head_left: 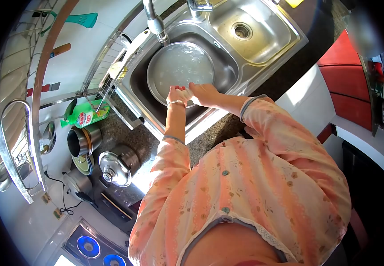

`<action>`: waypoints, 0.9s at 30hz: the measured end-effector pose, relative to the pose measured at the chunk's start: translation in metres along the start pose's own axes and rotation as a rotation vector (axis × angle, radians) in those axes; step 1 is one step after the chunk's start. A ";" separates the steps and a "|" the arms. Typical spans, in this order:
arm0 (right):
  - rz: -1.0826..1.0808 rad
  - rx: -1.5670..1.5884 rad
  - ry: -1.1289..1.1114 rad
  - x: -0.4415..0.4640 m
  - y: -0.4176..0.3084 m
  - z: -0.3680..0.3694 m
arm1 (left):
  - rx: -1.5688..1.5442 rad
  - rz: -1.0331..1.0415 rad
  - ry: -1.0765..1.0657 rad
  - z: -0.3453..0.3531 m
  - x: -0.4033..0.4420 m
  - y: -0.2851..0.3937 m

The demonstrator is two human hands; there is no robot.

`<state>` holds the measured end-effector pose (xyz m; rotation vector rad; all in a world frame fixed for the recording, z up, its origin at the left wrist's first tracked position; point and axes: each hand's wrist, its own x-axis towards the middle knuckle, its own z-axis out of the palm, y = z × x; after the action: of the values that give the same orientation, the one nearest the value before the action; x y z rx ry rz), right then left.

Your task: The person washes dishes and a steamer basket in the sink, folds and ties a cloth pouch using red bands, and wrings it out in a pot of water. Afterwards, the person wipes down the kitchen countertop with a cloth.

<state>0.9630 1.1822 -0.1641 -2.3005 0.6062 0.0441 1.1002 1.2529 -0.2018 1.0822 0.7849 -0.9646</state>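
Both hands meet above the near rim of a round metal basin (151, 82), which stands in the left sink bowl (228, 71) and holds cloudy, whitish water. My left hand (177, 95), with a bracelet at the wrist, is closed around one end of a white cloth (186, 93). The fingers of my right hand (203, 94) grip its other end. Only a short, bunched part of the cloth shows between the hands; the rest is hidden in them. Beyond the basin, the faucet (156, 27) hangs over its far edge.
A second sink bowl (263, 35) lies to the right. On the left are a wire rack (101, 66), a green detergent bottle (88, 113), a lidded pot (117, 167) and other pans. A stove (92, 248) is at the lower left, red cabinets (345, 84) at the right.
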 end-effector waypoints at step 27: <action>0.628 1.614 0.399 0.017 -0.036 -0.040 | 0.417 0.034 -0.521 -0.013 -0.141 -0.014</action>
<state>0.9885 1.1704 -0.1153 -0.5142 1.0053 -0.4477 1.0322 1.2975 -0.0854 1.1185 0.1385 -1.3441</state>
